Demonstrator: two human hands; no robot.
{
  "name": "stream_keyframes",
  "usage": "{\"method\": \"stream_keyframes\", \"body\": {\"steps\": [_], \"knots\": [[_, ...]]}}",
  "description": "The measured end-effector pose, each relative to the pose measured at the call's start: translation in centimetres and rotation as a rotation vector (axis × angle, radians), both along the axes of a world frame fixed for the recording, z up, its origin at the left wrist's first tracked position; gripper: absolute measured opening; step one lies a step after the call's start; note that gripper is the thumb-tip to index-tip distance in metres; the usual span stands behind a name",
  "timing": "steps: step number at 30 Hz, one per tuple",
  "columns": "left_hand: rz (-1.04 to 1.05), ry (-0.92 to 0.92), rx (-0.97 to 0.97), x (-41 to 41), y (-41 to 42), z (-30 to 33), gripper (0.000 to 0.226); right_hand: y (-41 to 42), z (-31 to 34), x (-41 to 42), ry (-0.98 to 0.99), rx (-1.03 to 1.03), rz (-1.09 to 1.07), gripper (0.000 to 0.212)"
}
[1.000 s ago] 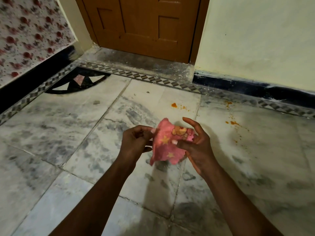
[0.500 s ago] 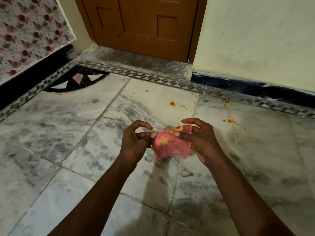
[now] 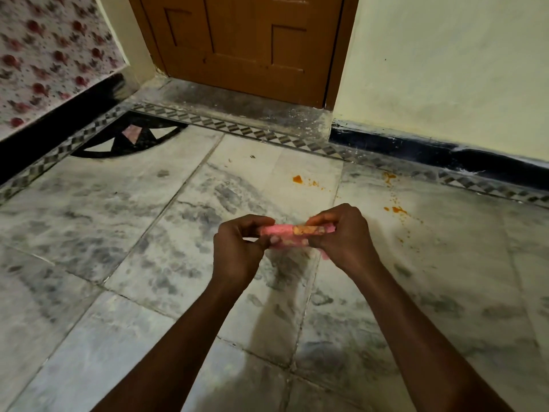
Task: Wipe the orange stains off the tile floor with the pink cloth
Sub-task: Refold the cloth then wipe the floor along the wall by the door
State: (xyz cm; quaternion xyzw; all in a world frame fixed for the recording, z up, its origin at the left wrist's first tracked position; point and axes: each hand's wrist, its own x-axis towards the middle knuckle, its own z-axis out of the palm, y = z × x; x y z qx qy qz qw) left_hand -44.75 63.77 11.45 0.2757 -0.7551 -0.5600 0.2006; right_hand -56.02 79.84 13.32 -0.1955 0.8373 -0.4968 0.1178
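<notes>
The pink cloth [image 3: 292,233] is folded into a narrow strip with an orange-yellow patch on top, held level above the floor between both hands. My left hand [image 3: 237,248] pinches its left end and my right hand [image 3: 344,236] grips its right end. On the grey marble tile floor [image 3: 118,233] beyond the hands lies one orange stain [image 3: 297,179] with small specks beside it. A second orange stain [image 3: 396,209] lies further right, with a trail of drops running up to the patterned border [image 3: 389,176].
A brown wooden door [image 3: 246,46] closes the far side, with a dusty grey threshold [image 3: 237,105] in front. A pale wall with a black skirting [image 3: 445,150] runs to the right. A flower-patterned surface [image 3: 50,55] stands on the left above a black inlay corner [image 3: 130,138].
The cloth hung loose and open from both hands; it is now folded flat into a narrow strip. Both hands have drawn slightly closer together over it.
</notes>
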Motion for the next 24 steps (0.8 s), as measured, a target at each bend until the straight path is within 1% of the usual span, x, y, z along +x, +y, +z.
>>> {"method": "stream_keyframes", "body": {"steps": [1, 3, 4, 5, 8, 10, 15, 16, 18, 20, 21, 22, 23, 24], "knots": [[-0.009, -0.031, -0.095, 0.1, 0.1, -0.1, 0.029, 0.1, -0.1, 0.0, 0.04, 0.028, 0.007, 0.024], [-0.024, -0.081, -0.294, 0.2, 0.2, -0.5, 0.021, 0.4, -0.5, 0.1, 0.082, 0.073, 0.011, 0.023], [-0.034, -0.102, -0.366, 0.2, 0.2, -0.8, 0.018, 0.4, -0.7, 0.0, 0.092, 0.095, 0.019, 0.023], [-0.044, -0.122, -0.394, 0.1, 0.2, -1.0, 0.014, 0.5, -0.9, -0.2, 0.1, 0.118, 0.028, 0.023], [-0.083, -0.176, -0.361, -1.0, 0.2, -1.0, 0.005, 0.4, -1.3, -1.4, 0.082, 0.174, 0.031, 0.022], [-0.107, -0.172, -0.381, -2.5, 0.1, -0.7, 0.007, 0.3, -1.1, -2.5, 0.091, 0.168, 0.005, 0.023], [-0.09, -0.034, -0.378, -6.5, -0.5, 0.3, 0.016, 0.1, 0.5, -4.5, 0.213, 0.072, -0.116, 0.018], [-0.096, -0.016, -0.37, -7.1, -0.6, 0.1, 0.016, 0.1, 0.3, -4.9, 0.23, 0.092, -0.114, 0.018], [-0.144, -0.017, -0.337, -7.5, -1.0, -1.4, 0.016, 0.3, -1.3, -5.7, 0.185, 0.217, -0.041, 0.02], [-0.218, -0.113, -0.313, -6.9, -1.5, -4.4, 0.014, 0.7, -3.4, -6.2, 0.046, 0.419, 0.093, 0.025], [-0.239, -0.167, -0.322, -6.3, -1.9, -6.1, 0.013, 0.8, -4.5, -6.4, -0.011, 0.483, 0.137, 0.027], [-0.243, -0.206, -0.35, -5.7, -2.4, -7.8, 0.015, 0.8, -5.7, -6.5, -0.023, 0.5, 0.147, 0.027], [-0.23, -0.233, -0.406, -4.9, -3.1, -9.3, 0.02, 0.6, -6.6, -6.4, 0.013, 0.484, 0.12, 0.025], [-0.215, -0.255, -0.483, -4.0, -3.7, -10.4, 0.027, 0.1, -7.8, -6.3, 0.093, 0.452, 0.078, 0.024]]}}
